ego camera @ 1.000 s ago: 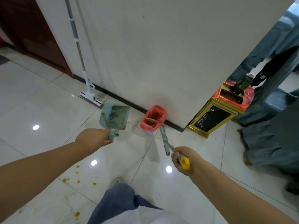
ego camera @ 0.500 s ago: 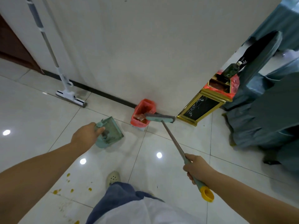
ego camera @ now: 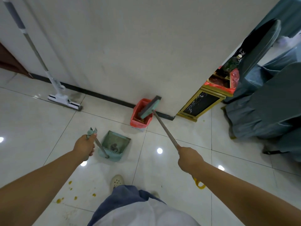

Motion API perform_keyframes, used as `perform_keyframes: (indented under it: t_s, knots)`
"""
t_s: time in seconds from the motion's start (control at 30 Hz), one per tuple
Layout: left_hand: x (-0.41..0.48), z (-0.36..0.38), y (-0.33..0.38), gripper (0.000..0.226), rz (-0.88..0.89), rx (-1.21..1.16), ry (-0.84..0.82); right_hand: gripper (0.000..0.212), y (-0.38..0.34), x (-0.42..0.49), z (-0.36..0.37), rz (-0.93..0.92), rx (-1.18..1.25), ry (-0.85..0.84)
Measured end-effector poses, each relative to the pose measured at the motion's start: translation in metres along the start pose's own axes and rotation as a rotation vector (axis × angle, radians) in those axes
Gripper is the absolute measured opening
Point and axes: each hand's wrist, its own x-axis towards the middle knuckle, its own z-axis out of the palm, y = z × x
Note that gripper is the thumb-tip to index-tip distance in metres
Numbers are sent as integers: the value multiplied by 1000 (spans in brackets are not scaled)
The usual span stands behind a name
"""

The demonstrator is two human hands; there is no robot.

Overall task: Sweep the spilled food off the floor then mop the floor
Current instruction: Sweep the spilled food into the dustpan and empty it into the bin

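Both bare arms reach forward and down. The left hand (ego camera: 84, 146) curls round the dustpan handle (ego camera: 99, 145); the right hand (ego camera: 189, 159), knuckles up, apparently grips the broom handle (ego camera: 164, 128).

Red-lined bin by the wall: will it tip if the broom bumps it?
Likely light: the bin is small, thin-bag lined. Broom head sits over its rim; a push could tip it, though the wall behind may brace it.

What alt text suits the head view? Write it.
A person's left hand holds a green dustpan by its handle while the right hand holds a broom with its head over a red bin. Yellow spots dot the floor.
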Motion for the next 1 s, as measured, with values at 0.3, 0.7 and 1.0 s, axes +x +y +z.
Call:
perform_keyframes:
  t_s: [0.3,0.7,1.0]
  knots:
    - [-14,23,-8,41,-20,-7,-174,48,-6,0,-37,-4,201,-55]
    - [-11,30,-20,37,-83,-193,-189,53,-42,-3,-99,22,635,-276]
    - [1,2,-17,28,21,-13,-277,18,-128,40,-137,-114,1211,-532]
